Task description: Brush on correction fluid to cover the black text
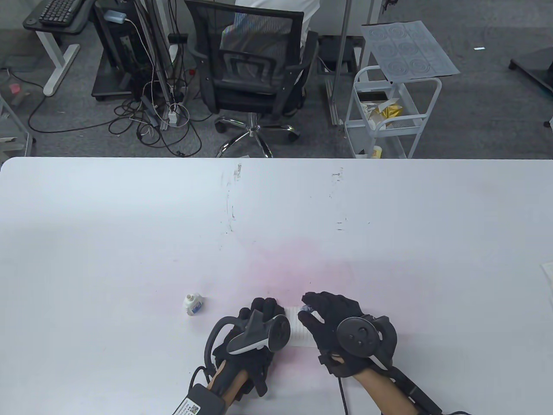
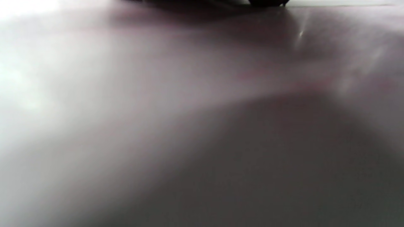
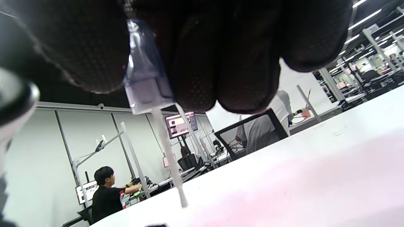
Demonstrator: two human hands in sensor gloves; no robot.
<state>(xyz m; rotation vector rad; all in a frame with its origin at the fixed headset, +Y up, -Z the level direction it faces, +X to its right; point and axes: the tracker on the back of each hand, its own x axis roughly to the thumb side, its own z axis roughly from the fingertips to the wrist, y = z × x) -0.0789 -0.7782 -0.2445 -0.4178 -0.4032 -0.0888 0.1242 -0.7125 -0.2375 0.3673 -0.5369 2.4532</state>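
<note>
A: Two hands down by the near edge of the bench (image 1: 129,225). The right hand (image 1: 341,326) has its fingers (image 3: 195,63) pinched narrow on the clear brush cap (image 3: 145,85), the wand hanging below them with its tip just above the surface. The paper strip (image 1: 299,330) sits between the two hands, under the left hand's fingertips.

B: And the left hand (image 1: 255,333)? Can't tell how its fingers lie, the tracker covers them.

A: Same. The correction fluid bottle (image 1: 194,304) stands uncapped, left of the left fingers, apart from them.

B: Risk I see: the strip could slide if that left press is light, smearing fluid. An elbow could also tip the open bottle.
</note>
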